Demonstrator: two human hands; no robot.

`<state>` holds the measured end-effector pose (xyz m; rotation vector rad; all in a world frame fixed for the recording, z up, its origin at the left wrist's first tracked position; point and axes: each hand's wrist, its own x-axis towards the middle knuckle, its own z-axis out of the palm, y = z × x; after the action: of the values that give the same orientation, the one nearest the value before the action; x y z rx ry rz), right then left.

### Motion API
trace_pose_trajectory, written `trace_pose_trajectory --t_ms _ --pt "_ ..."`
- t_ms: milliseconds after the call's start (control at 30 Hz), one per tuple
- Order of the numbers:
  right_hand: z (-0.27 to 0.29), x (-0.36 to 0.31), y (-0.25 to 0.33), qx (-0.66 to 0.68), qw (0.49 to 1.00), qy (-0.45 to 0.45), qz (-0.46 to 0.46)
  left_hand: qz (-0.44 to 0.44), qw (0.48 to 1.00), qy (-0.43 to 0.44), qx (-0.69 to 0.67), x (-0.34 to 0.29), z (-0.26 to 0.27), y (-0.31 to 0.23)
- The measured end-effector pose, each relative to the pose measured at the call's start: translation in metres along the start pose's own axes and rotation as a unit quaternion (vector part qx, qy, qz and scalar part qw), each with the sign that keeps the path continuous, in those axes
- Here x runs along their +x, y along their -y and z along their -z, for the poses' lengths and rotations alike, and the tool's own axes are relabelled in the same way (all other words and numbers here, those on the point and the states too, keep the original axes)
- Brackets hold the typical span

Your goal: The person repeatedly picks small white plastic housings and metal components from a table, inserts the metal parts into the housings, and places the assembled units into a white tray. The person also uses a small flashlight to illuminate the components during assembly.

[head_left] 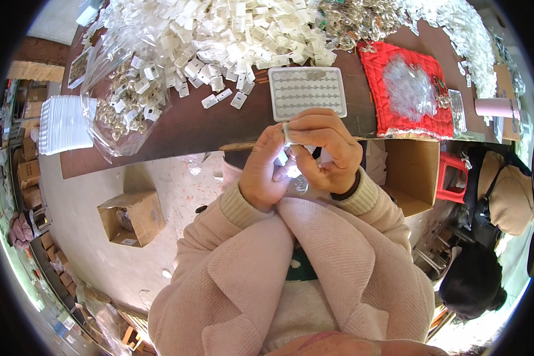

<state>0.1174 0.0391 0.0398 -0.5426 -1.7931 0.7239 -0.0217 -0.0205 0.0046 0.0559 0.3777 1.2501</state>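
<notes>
In front of my chest, just off the table's near edge, both hands meet around a small white piece (287, 135). My left hand (264, 173) is closed, its thumb and fingers pinching the piece from the left. The bent fingers of my right hand (332, 142) press on it from the right. Fingers cover much of the piece, so its exact kind does not show. Just beyond my hands lies a white tray (275, 98) with rows of round hollows. A heap of small white cards (237, 29) spreads behind it.
Left of the heap, a clear plastic bag (154, 127) holds metallic bits and white cards, beside stacked white trays (68, 124). A red quilted cloth (371, 77) bears clear plastic pieces (406, 86). Cardboard boxes (145, 216) and a red stool (454, 178) stand below table height.
</notes>
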Motion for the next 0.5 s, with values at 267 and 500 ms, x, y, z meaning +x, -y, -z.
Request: trace_pose_trajectory --t_ms 267,500 --pt "0.028 -0.022 0.004 -0.109 0.991 0.065 0.031 -0.035 0.990 -0.125 0.051 0.002 -0.003 0.015" --pt "0.114 -0.049 -0.036 -0.413 0.890 -0.137 -0.137 -0.034 0.991 -0.057 0.115 0.008 -0.002 0.016"
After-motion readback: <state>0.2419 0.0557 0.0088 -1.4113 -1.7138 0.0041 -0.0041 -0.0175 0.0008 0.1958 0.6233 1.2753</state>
